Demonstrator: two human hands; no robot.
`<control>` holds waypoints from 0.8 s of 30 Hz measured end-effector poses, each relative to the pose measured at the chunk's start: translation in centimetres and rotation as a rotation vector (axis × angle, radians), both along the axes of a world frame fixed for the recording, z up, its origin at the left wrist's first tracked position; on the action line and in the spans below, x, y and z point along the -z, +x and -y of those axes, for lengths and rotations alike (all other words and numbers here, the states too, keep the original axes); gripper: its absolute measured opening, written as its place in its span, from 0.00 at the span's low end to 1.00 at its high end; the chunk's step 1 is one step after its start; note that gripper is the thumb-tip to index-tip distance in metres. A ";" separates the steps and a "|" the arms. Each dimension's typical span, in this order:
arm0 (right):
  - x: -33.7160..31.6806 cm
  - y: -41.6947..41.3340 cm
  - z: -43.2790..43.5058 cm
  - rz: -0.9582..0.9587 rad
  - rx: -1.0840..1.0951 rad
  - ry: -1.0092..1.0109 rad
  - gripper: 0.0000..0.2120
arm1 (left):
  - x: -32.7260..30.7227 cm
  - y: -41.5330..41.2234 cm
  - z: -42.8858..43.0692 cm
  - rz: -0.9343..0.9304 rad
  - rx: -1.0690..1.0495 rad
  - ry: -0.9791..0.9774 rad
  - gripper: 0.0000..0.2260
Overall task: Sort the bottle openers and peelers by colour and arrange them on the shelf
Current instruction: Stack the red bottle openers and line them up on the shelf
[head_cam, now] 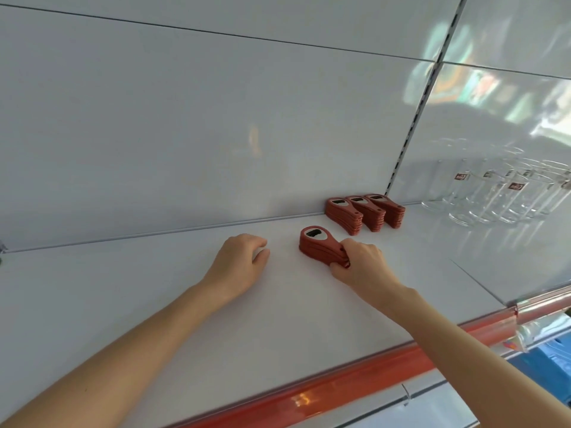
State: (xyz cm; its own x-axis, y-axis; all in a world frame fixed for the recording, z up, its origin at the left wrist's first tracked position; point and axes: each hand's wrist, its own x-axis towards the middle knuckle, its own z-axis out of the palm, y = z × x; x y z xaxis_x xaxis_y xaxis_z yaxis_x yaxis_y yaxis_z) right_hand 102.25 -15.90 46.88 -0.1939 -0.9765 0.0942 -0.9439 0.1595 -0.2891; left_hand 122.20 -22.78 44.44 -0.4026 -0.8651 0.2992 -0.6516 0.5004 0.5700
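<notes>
- Stacking of the red group looks to be the step in hand: the right hand point(358, 261) grips the narrow handle end of a stack of red bottle openers point(318, 245), fingers point(336, 269) and thumb curled round it.
- That stack lies flat on the shelf point(185, 319), roughly midway between the front and back edges.
- Left hand point(241, 261) rests on the shelf near the stack's left side, apart from it, its fingers loosely curled and holding nothing.
- Three more red stacks point(366, 213) sit in a row along the shelf's back edge, at its right end; the gripped stack is in front of them, near but not touching.
- No peelers or other colours are in view.
- Next, probably, the stack goes back to join the row's left end; pushed from one end, the pile could fan out, so the free hand may need to steady the head end.
- Glasses point(494, 193) stand on the neighbouring section, well apart.
</notes>
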 end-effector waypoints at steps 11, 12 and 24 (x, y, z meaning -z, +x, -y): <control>-0.3 -0.6 5.3 0.022 0.142 -0.066 0.09 | 1.4 0.2 -0.1 0.113 0.004 -0.129 0.32; -0.2 -0.8 5.4 0.027 0.142 -0.071 0.09 | 1.5 0.2 0.0 0.113 0.000 -0.128 0.31; 0.0 -0.7 6.1 0.062 0.120 -0.073 0.09 | 1.7 0.2 0.1 0.105 -0.022 -0.126 0.31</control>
